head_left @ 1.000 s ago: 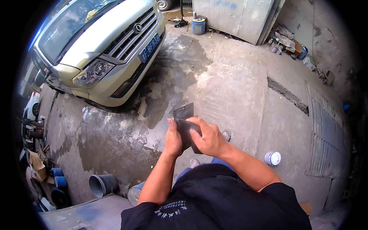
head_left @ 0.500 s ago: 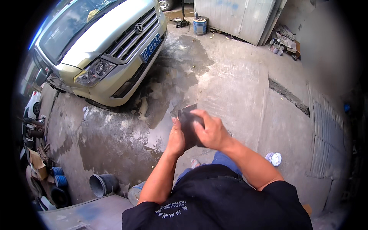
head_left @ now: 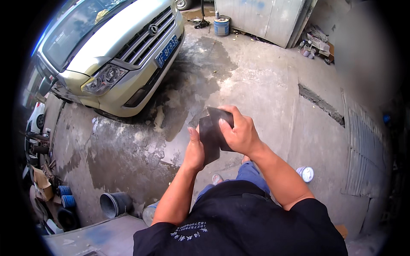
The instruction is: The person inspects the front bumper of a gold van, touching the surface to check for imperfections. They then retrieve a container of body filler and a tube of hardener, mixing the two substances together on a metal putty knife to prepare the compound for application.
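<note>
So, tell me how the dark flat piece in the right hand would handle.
The dark flat piece is probably fairly stiff, its edges running straight past the right hand. It looks thin, so likely light. Its dull face suggests little slipping.

Two hands, two dark flat sheets, one van, one blue licence plate

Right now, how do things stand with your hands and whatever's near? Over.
Left hand: gripping a dark flat piece. Right hand: gripping a second piece, partly overlapping the first. Nothing blocking either hand; pale van ahead left, well apart.
</note>
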The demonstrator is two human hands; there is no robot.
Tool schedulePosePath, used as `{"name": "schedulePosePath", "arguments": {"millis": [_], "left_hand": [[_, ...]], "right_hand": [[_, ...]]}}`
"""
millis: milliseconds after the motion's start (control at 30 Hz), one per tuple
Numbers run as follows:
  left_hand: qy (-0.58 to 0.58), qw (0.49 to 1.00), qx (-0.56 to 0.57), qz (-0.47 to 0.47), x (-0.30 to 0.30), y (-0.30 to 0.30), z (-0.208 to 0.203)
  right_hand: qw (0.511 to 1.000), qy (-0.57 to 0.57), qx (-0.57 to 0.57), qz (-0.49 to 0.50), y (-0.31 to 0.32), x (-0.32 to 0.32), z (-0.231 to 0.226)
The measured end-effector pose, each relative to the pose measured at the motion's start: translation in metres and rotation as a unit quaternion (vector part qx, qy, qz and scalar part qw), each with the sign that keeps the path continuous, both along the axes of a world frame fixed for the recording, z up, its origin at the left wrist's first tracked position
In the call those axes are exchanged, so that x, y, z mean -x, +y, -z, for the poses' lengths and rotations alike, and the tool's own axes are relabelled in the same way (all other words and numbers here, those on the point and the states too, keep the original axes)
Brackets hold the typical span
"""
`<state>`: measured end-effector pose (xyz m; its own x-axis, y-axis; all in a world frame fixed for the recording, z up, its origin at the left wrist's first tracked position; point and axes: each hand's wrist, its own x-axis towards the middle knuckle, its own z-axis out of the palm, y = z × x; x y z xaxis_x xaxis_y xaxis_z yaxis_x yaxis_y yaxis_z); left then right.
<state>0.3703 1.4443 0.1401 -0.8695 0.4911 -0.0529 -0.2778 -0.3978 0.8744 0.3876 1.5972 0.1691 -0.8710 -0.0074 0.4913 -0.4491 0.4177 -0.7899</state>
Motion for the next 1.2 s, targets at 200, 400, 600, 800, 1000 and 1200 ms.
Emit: {"name": "schedulePosePath", "arguments": {"millis": [200, 400, 600, 800, 1000, 1200], "left_hand": [[-0.026, 0.999, 0.017, -0.028, 0.004, 0.0, 0.011], [-0.089, 0.994, 0.046, -0.035, 0.003, -0.003, 0.015], [-0.005, 0.999, 0.05, -0.019, -0.003, -0.001, 0.011], [0.008, 0.999, 0.047, -0.007, -0.001, -0.003, 0.025], [-0.033, 0.996, 0.038, -0.072, -0.002, 0.007, 0.01], [-0.085, 0.994, -0.019, -0.063, -0.001, 0.008, 0.013]], "right_hand": [[0.997, 0.047, -0.048, -0.05, -0.015, -0.016, 0.016], [0.991, 0.066, -0.112, -0.034, -0.018, -0.013, 0.005], [0.992, 0.048, -0.119, 0.008, -0.008, 0.003, -0.004], [0.99, 0.051, -0.131, 0.022, -0.015, -0.007, -0.007], [0.993, 0.054, -0.109, -0.002, -0.022, -0.022, 0.003], [0.999, -0.004, -0.02, -0.044, -0.015, -0.019, 0.004]]}}
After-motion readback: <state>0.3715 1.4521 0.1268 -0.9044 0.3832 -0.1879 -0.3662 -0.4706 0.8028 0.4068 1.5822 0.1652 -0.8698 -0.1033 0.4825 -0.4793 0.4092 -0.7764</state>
